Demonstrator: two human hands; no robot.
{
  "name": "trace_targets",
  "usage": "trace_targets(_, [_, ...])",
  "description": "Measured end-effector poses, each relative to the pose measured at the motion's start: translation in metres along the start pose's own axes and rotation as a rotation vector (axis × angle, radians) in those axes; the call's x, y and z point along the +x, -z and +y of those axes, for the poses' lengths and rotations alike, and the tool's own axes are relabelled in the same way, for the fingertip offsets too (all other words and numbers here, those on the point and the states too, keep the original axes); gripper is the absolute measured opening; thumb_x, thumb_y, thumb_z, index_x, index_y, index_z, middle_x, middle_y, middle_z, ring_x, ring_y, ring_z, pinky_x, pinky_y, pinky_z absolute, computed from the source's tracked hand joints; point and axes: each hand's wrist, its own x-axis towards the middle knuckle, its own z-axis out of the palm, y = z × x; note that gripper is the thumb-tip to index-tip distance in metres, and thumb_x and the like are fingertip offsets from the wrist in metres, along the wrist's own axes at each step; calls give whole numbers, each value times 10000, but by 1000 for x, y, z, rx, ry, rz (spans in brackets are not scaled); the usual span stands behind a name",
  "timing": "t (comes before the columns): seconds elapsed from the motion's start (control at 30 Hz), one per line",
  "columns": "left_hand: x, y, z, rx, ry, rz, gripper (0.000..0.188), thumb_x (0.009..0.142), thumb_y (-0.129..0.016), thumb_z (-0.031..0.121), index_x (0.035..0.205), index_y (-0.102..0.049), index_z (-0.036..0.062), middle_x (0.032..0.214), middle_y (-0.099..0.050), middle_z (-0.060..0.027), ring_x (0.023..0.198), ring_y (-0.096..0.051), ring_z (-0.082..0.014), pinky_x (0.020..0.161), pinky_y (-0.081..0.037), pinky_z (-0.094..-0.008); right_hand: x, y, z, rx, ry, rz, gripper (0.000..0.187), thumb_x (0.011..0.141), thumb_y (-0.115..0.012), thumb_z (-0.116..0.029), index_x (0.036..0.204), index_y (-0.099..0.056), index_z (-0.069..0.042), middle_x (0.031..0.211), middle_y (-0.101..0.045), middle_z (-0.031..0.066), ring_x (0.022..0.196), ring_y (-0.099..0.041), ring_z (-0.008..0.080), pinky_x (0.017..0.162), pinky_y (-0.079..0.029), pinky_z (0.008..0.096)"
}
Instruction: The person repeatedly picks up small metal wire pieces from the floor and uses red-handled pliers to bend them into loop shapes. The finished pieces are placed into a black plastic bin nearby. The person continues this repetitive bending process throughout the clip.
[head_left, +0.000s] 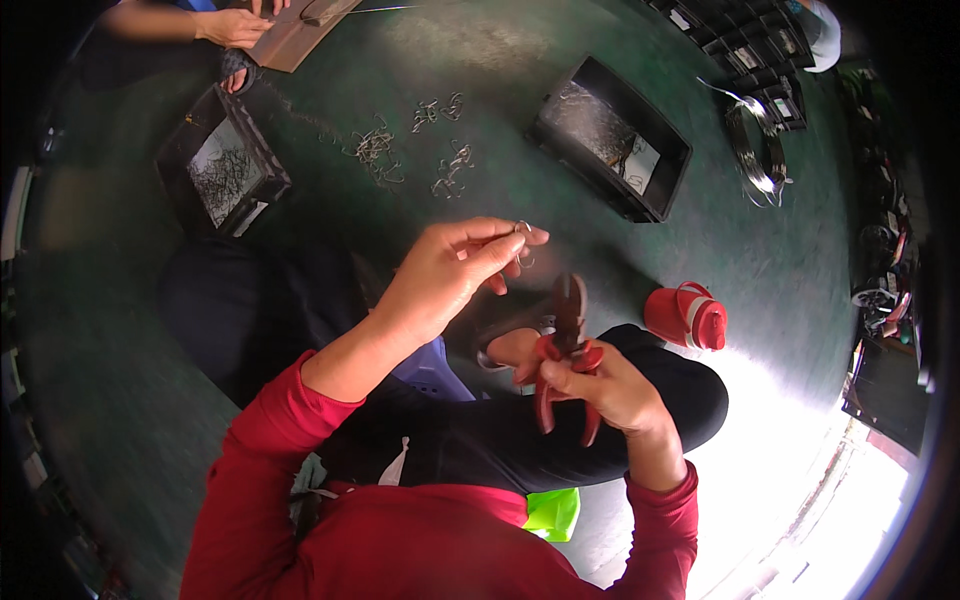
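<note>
My left hand [445, 268] is raised over the floor with thumb and fingers pinched on a small bent wire hook [524, 262]; its curved end shows below the fingertips. To its right, my right hand [612, 388] grips a pair of pliers [567, 330] by the red handles. The dark jaws point up and away from me, apart from the wire hook. Beyond my hands, loose bent wire hooks [376, 153] lie in several small piles on the green floor.
A black crate [272, 172] with wire pieces stands at the left, another black crate [655, 145] at the far right. Near my right knee is a red jug [686, 317]. Beyond it lies a wire coil [768, 180]. Another person's hand [232, 28] touches a board [300, 35].
</note>
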Motion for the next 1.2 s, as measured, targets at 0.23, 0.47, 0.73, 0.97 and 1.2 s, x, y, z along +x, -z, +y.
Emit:
trace_targets(0.23, [-4,-15,-3,-8,-294,7,188,983,-529,58,1082,-670,-17,1101,-650,-90,964,-652,-146,812,-556,-280,12,-9,11,317,84,-310,560,940,-619,-365,1318,-408,-9,1137,-630,216,1116,-616,363,929,-513,485])
trace_targets(0.47, [-5,-11,-3,300,-547,-59,201,978,-527,42,1107,-678,9,1081,-635,-89,980,-651,-163,852,-558,-278,7,-12,4,419,121,-294,426,923,-661,-344,1078,-525,29,1010,-674,186,947,-682,287,784,-579,426])
trace_targets(0.73, [-1,4,14,-2,-31,-99,307,1013,-496,166,1225,-601,-30,1062,-664,-124,960,-673,-210,829,-551,-319,-7,-6,-4,-238,143,207,294,945,-624,-296,1009,-565,-16,843,-684,113,723,-677,216,668,-508,338])
trace_targets(0.97, [-6,0,25,116,109,-195,199,953,-611,120,1028,-682,-49,768,-684,-81,679,-683,-148,607,-551,-256,-9,-11,-8,-580,195,528,277,898,-685,-230,1004,-580,3,751,-607,131,680,-533,188,693,-468,331])
trace_targets(1.2, [-14,-10,16,194,-38,-110,231,950,-603,83,1142,-649,-37,841,-695,-101,691,-678,-126,586,-515,-217,-9,-8,-8,-612,225,628,269,886,-697,-196,976,-545,7,738,-606,169,656,-560,260,690,-471,344])
